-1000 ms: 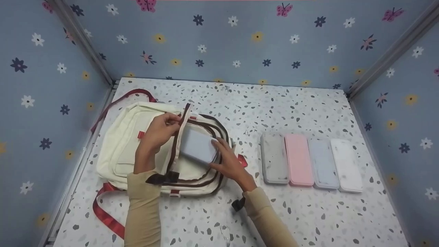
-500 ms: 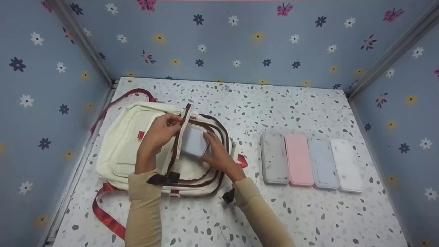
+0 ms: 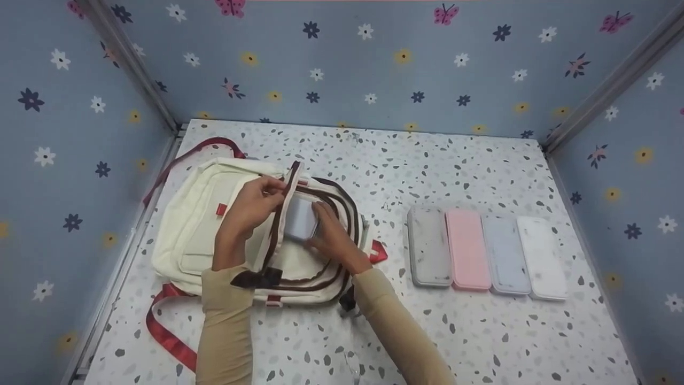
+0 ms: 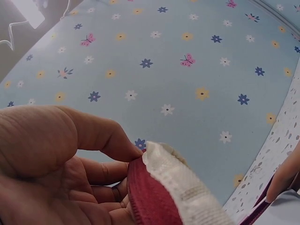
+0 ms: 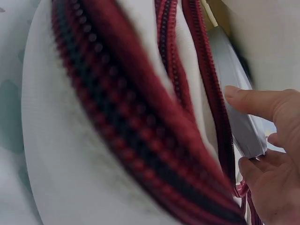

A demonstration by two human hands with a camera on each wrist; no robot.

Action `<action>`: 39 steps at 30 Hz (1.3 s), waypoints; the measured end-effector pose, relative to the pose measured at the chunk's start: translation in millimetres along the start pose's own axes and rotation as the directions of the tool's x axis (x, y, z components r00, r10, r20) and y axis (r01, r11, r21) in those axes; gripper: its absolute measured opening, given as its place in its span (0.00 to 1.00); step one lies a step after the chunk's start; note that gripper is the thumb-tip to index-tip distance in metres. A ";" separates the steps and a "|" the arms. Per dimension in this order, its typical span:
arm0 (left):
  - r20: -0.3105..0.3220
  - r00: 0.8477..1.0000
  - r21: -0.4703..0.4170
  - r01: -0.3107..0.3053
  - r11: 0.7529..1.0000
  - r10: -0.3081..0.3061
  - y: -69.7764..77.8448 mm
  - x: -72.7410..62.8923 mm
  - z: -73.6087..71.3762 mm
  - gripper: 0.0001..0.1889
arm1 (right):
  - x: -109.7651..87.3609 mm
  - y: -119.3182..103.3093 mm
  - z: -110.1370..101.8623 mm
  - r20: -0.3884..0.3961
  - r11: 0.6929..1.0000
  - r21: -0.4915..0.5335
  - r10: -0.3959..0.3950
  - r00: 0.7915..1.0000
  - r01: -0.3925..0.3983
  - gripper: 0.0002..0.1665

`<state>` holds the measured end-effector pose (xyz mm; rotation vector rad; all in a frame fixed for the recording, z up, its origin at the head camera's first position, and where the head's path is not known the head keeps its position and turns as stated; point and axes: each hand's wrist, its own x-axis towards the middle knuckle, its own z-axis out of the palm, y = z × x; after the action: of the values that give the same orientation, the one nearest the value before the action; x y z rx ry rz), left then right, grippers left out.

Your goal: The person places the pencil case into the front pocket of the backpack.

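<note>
A cream backpack [image 3: 200, 230] with dark red zippers lies on the table, its pocket unzipped. My left hand [image 3: 248, 206] pinches the raised zipper edge of the pocket flap [image 4: 180, 187] between thumb and fingers, keeping the mouth apart. A pale blue-grey case [image 3: 300, 220] with rounded corners sits partly inside that mouth. Gripping the case's near end is my right hand [image 3: 337, 240], thumb on one face and fingers curled around the other side, as the right wrist view shows. The case's far end is hidden under the flap.
Right of the backpack stand a grey case [image 3: 429, 247], a pink case [image 3: 468, 249], a light blue case [image 3: 505, 254] and a white case [image 3: 542, 258], side by side. Red straps [image 3: 171, 342] trail off the bag's left. Flower-patterned walls [image 3: 352, 69] enclose the table.
My right hand has moved left, sliding the case deeper into the pocket, so less of it shows. My left hand stays on the flap edge.
</note>
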<state>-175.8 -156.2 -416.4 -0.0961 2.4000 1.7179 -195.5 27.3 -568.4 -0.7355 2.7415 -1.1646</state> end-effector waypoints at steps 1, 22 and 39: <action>-0.001 1.000 0.000 -0.006 1.000 0.006 -0.2 0.2 0.1 0.16 | 0.9 -0.7 0.4 -0.003 1.000 0.000 0.001 1.000 -0.001 0.56; -0.003 1.000 -0.012 -0.017 1.000 0.017 1.2 -0.5 0.6 0.15 | 18.2 -15.1 16.1 -0.051 0.995 0.094 -0.017 0.999 0.022 0.53; -0.005 1.000 -0.022 -0.003 1.000 0.003 -2.4 0.6 -1.9 0.15 | 19.1 -18.2 26.3 -0.031 0.974 0.227 0.012 0.999 -0.005 0.45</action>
<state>-176.2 -158.8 -418.2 -0.1006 2.3865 1.7475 -198.6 -9.7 -572.3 -0.6814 2.5721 -1.4684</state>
